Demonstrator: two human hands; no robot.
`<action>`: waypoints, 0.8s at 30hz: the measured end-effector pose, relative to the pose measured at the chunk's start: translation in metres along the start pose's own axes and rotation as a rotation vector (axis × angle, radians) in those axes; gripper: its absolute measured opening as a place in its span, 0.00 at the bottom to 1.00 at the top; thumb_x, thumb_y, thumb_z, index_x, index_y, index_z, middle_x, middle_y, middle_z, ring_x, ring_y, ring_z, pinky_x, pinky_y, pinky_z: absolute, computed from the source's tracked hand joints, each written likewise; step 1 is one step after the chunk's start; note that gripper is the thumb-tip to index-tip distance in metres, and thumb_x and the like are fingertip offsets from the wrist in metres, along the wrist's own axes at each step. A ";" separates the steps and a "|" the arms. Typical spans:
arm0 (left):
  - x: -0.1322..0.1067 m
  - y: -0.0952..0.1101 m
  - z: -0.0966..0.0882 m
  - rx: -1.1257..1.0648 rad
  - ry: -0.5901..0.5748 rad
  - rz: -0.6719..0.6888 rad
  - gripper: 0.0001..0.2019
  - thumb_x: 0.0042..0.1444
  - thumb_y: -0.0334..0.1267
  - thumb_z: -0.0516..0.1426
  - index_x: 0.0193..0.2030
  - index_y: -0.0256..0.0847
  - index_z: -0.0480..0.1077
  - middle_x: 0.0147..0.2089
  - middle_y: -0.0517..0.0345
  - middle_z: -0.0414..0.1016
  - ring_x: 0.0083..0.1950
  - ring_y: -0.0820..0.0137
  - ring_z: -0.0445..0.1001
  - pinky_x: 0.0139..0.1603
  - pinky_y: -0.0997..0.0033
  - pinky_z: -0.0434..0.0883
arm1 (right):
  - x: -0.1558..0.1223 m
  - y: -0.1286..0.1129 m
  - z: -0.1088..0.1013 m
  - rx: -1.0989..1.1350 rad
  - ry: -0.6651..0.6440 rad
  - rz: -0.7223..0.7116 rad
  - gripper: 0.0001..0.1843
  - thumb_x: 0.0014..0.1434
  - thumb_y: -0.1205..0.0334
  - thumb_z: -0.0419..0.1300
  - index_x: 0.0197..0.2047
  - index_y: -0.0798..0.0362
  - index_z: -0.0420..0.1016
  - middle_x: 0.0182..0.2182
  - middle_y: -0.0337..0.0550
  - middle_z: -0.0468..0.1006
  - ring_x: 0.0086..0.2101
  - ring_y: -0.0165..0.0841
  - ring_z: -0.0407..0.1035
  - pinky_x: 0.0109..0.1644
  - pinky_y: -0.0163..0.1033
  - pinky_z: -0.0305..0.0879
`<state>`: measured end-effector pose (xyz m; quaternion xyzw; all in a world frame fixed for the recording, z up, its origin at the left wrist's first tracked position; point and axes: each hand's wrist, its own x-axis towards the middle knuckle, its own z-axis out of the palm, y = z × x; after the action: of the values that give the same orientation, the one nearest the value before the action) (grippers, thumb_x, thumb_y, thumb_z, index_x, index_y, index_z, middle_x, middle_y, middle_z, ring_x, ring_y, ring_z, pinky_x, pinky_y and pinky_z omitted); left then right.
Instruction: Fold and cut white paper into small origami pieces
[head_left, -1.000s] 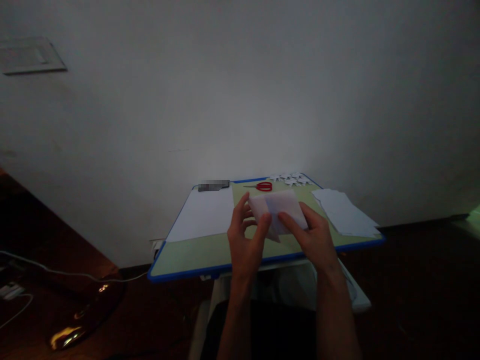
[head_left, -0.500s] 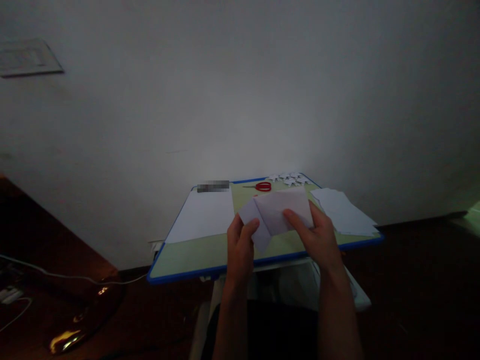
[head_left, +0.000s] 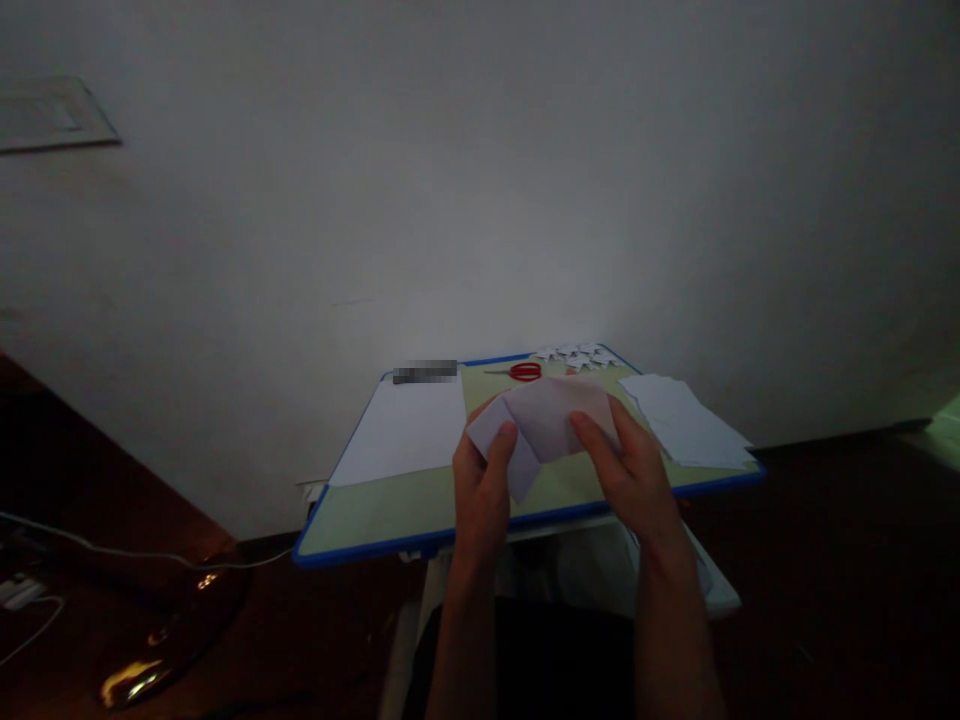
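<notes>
A folded sheet of white paper (head_left: 559, 415) is held up over the near part of a small table (head_left: 397, 515) with a blue rim. My left hand (head_left: 482, 490) pinches its folded left flap, thumb on the front and fingers behind. My right hand (head_left: 630, 470) grips the right end, its thumb lying on the paper's face. A crease runs down between the left flap and the wider right part. Beyond the paper lie red-handled scissors (head_left: 525, 372), touched by neither hand.
Several small folded white paper pieces (head_left: 581, 357) sit at the far right corner. A stack of white paper (head_left: 686, 425) lies on the right, and a large white sheet (head_left: 405, 430) on the left. The wall (head_left: 480, 200) stands right behind the table.
My left fingers have slid further up behind the folded flap, and its thumb has risen slightly. The paper has shifted a little to the left. Both hands keep their hold.
</notes>
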<state>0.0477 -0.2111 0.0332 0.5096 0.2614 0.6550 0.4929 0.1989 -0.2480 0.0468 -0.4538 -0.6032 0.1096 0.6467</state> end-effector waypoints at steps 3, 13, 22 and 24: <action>-0.001 0.003 0.004 0.000 -0.040 0.027 0.18 0.64 0.45 0.64 0.58 0.41 0.76 0.54 0.48 0.82 0.53 0.59 0.81 0.54 0.63 0.77 | 0.001 0.003 0.004 -0.047 -0.027 -0.124 0.26 0.76 0.56 0.52 0.74 0.37 0.63 0.67 0.43 0.74 0.66 0.41 0.67 0.70 0.53 0.64; -0.012 0.019 0.021 0.039 -0.098 0.093 0.19 0.65 0.43 0.62 0.61 0.44 0.71 0.60 0.48 0.80 0.58 0.58 0.80 0.60 0.59 0.76 | 0.001 0.010 0.009 -0.139 -0.070 -0.232 0.30 0.75 0.52 0.53 0.77 0.32 0.54 0.71 0.45 0.65 0.71 0.44 0.59 0.74 0.63 0.58; -0.012 0.018 0.021 0.061 -0.097 0.109 0.20 0.63 0.45 0.64 0.60 0.45 0.73 0.60 0.48 0.79 0.61 0.56 0.78 0.63 0.57 0.74 | 0.003 0.005 0.012 -0.089 0.109 -0.080 0.20 0.71 0.51 0.60 0.62 0.46 0.74 0.56 0.50 0.80 0.55 0.45 0.74 0.61 0.55 0.72; -0.011 0.016 0.018 0.061 -0.095 0.099 0.20 0.63 0.45 0.64 0.60 0.44 0.73 0.58 0.49 0.80 0.58 0.57 0.79 0.60 0.58 0.75 | 0.003 0.005 0.008 -0.054 0.196 0.031 0.14 0.68 0.51 0.63 0.52 0.48 0.79 0.44 0.47 0.83 0.43 0.42 0.77 0.49 0.48 0.76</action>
<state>0.0578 -0.2299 0.0481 0.5671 0.2320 0.6456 0.4558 0.1947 -0.2395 0.0441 -0.4888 -0.5327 0.0586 0.6884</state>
